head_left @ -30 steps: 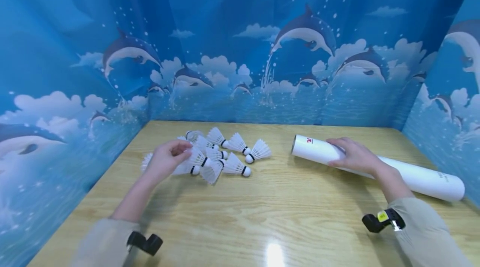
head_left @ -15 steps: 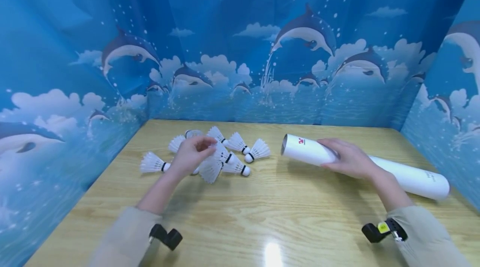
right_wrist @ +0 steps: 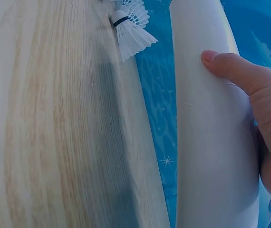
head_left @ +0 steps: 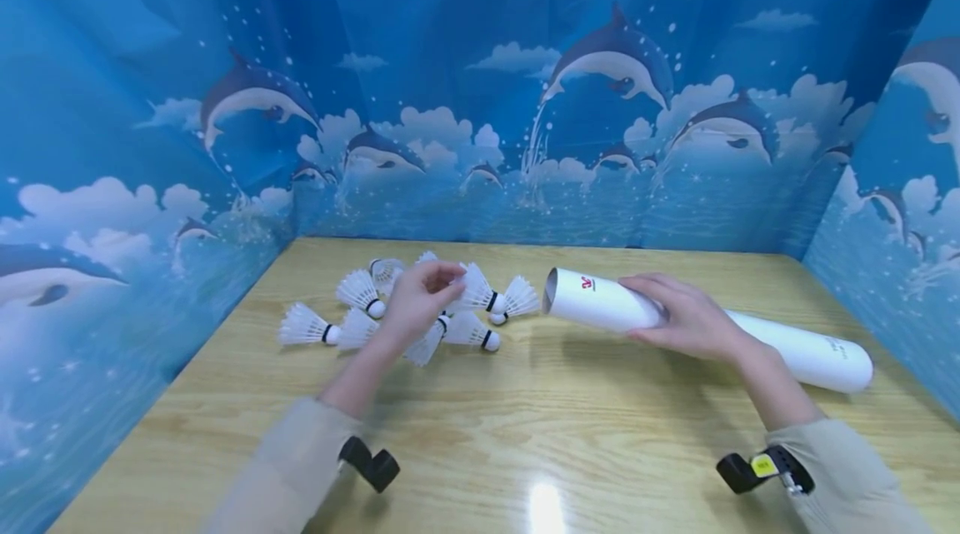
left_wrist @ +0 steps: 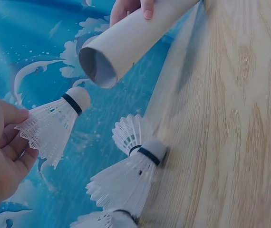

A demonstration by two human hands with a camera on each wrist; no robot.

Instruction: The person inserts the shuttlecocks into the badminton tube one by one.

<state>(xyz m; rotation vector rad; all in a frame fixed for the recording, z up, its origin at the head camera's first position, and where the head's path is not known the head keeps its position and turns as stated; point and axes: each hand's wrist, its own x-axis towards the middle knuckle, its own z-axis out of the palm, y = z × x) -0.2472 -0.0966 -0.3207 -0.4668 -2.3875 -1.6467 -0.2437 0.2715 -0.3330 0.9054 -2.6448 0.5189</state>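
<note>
While the right hand (head_left: 686,317) grips the white cardboard tube (head_left: 596,301), thumb on the near side and fingers over the far one, the left hand (head_left: 411,305) has swung rightward over the loose shuttlecocks (head_left: 303,326), its thumb and fingers pinching the white shuttlecock (left_wrist: 52,123) by its skirt's rim. Over the same second, the tube has shifted leftward, so its open mouth (left_wrist: 100,66) and the held shuttlecock are now near each other but apart. The shuttlecock's black-banded cork (left_wrist: 79,97) leads, pointing roughly towards that mouth, which suggests the work has passed from picking up to lining up. The others lie on the wooden tabletop (head_left: 465,426) at left.
</note>
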